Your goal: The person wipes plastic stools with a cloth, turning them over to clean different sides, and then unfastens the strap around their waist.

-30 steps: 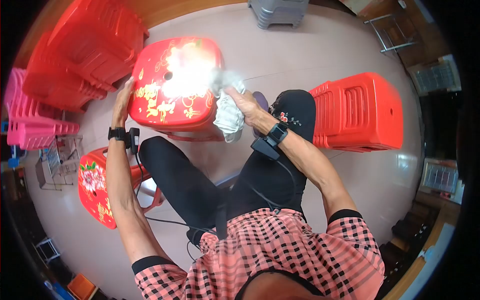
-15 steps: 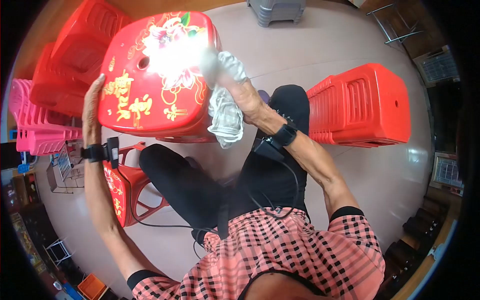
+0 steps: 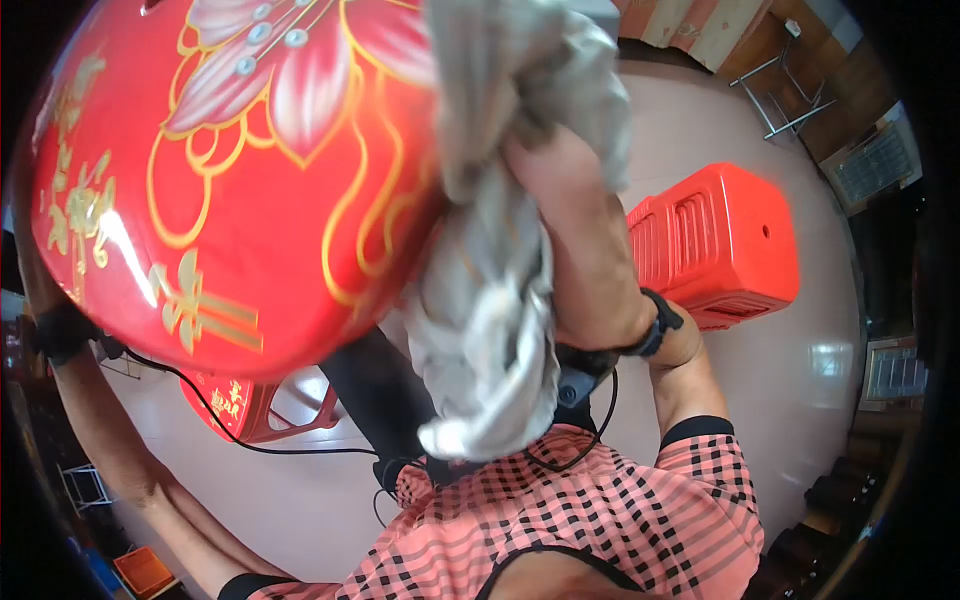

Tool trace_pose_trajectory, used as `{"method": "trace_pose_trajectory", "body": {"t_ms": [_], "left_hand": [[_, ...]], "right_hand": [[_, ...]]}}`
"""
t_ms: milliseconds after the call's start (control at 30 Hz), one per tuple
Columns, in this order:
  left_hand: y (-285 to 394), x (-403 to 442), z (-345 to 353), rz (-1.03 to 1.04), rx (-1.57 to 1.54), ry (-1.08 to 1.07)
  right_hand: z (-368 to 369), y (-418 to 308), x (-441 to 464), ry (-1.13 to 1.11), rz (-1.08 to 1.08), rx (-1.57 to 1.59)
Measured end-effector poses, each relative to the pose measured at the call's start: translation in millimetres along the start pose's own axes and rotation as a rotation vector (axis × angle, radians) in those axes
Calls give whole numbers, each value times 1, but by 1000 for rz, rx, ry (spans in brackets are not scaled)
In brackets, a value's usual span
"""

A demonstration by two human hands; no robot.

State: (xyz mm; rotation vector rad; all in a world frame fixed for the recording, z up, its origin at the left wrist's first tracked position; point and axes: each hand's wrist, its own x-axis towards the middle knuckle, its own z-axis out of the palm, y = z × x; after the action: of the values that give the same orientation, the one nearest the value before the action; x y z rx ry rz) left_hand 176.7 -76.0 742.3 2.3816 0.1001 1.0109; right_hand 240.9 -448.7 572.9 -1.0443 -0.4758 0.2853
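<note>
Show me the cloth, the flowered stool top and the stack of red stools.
Cloth (image 3: 485,300): head view, on its crumpled folds.
Flowered stool top (image 3: 255,205): head view, red surface below the petals.
Stack of red stools (image 3: 708,245): head view, on the end stool's side.

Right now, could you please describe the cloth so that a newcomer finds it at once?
Start from the big flowered red stool seat at upper left. Beside its right edge is the right hand, gripping the cloth, which hangs in folds below the hand. It is the crumpled, pale grey-white fabric, unlike the glossy red seat or the red stool stack farther right.
</note>
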Motion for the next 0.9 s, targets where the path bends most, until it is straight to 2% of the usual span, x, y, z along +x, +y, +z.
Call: {"method": "trace_pose_trajectory", "body": {"t_ms": [67, 200, 300, 367, 433, 467, 533, 633, 700, 733, 767, 833, 867, 900], "left_hand": [[24, 16, -14, 13, 127, 43], [36, 29, -5, 96, 60, 13], [36, 40, 30, 105, -65, -71], [27, 44, 64, 90, -166, -141], [11, 50, 105, 62, -285, -218], [2, 53, 128, 44, -344, -262], [-18, 57, 179, 3, -460, -337], [-58, 55, 258, 3, -487, -344], [-90, 44, 305, 78, -320, -250], [-89, 34, 325, -41, -424, -232], [-90, 26, 339, -138, -430, -261], [-95, 13, 364, -210, -632, -400], [-102, 10, 382, -185, -538, -401], [-118, 6, 405, -171, -516, -412]], "right_hand": [[-4, -5, -14, -15, -30, 24], [-24, -5, -29, -108, -85, 186], [-50, 8, -24, -318, -94, 486], [-67, 21, -20, -513, -38, 706], [-83, 35, -7, -599, 47, 780], [-90, 41, 1, -551, 81, 708], [-104, 55, 20, -309, 153, 356], [-103, 73, 56, 298, -53, -25], [-121, 96, 77, 358, -125, -2], [-138, 109, 84, 379, -164, -65], [-157, 125, 88, 375, -160, -92], [-183, 149, 91, 362, -137, -143], [-189, 158, 89, 409, -122, -123], [-199, 164, 88, 400, -17, -104]]}}
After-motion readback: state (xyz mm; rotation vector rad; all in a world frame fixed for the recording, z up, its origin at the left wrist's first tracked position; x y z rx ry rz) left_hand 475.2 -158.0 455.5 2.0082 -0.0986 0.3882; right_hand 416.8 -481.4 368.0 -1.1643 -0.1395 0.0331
